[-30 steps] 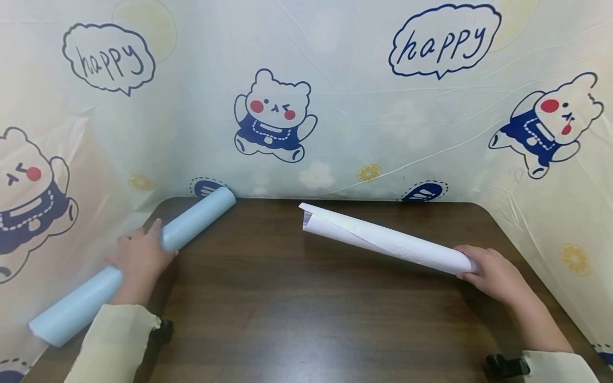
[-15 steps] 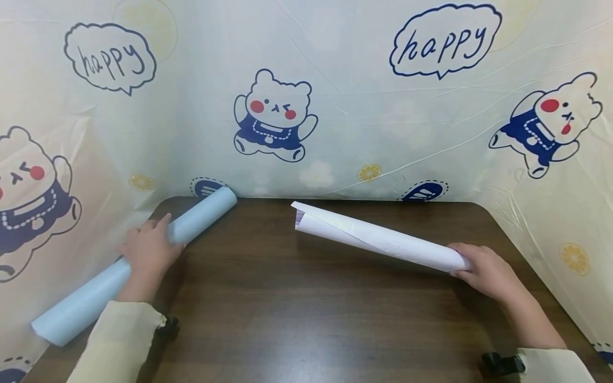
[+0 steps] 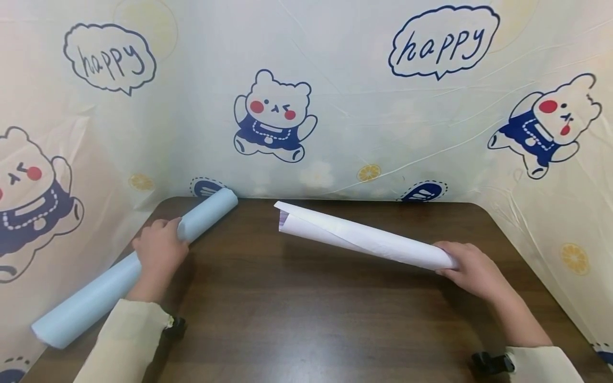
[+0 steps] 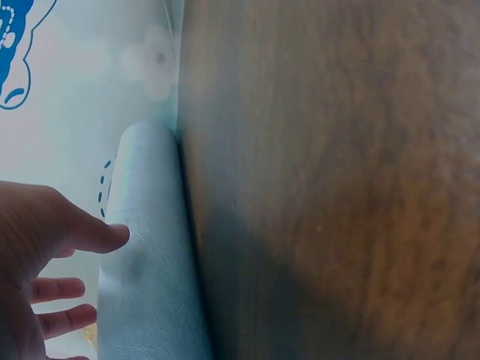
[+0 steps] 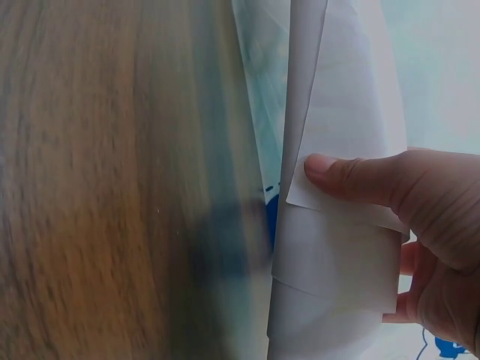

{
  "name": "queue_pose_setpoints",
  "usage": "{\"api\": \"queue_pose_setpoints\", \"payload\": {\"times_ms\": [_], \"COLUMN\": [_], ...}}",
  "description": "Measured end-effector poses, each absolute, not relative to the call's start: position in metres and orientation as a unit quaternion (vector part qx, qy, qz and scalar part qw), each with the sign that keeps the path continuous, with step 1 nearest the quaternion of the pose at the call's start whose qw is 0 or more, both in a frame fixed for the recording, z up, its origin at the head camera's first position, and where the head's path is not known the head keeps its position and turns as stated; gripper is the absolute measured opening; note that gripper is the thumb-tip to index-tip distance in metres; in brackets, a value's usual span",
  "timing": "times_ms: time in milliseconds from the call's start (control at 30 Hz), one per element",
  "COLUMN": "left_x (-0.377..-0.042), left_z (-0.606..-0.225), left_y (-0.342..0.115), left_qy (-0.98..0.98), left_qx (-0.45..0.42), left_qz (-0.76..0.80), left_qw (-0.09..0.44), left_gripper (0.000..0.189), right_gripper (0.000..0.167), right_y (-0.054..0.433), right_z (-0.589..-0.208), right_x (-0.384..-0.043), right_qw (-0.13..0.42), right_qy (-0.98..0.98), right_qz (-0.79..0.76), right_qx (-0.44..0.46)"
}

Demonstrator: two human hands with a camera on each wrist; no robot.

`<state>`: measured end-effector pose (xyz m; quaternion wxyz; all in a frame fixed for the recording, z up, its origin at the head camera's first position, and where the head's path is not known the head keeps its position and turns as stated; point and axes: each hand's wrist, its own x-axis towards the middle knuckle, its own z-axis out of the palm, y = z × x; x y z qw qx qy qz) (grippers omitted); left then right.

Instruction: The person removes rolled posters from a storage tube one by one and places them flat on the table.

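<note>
From where I stand, the printed curtain (image 3: 335, 127) takes up most of the room, rising round the back and sides of the brown table (image 3: 306, 314). Along the table's left edge lies a blue roll (image 3: 100, 293), slanting toward the back; a white roll (image 3: 359, 236) angles across the right half, seemingly off the wood, a shadow beneath it. The left hand (image 3: 163, 250) is over the blue roll, its fingers straight and spread, not wrapped round, the thumb at the roll's side. The right hand (image 3: 471, 271) pinches the white roll's near end, thumb on top near a loose edge, fingers behind. I'd pin that edge under the thumb, firmly enough to stop it unwinding yet lightly enough not to dent the tube, and steady the blue roll with a flat, gentle touch.
</note>
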<state>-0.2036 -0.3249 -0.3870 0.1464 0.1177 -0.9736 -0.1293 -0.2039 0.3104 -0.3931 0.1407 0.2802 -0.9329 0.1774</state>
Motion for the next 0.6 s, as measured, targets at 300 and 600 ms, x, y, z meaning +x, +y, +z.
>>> {"api": "queue_pose_setpoints", "payload": {"times_ms": [300,600], "left_x": [-0.201,-0.201], "left_z": [-0.392,-0.391], "left_y": [-0.316,-0.268], "left_qy": [-0.973,-0.948], "left_qx": [0.087,-0.011], "left_qz": [-0.130,-0.286], "left_qw": [0.172,0.139], "left_gripper": [0.059,0.055], "right_gripper": [0.052,0.055], "right_y": [0.299,0.275], "right_z": [-0.394,-0.394], "right_x": [-0.204,-0.208], "right_qw": [0.138,0.118], "right_qy": [-0.931,-0.931], "right_qz": [0.184,0.209], "right_qx": [0.283,0.276]}}
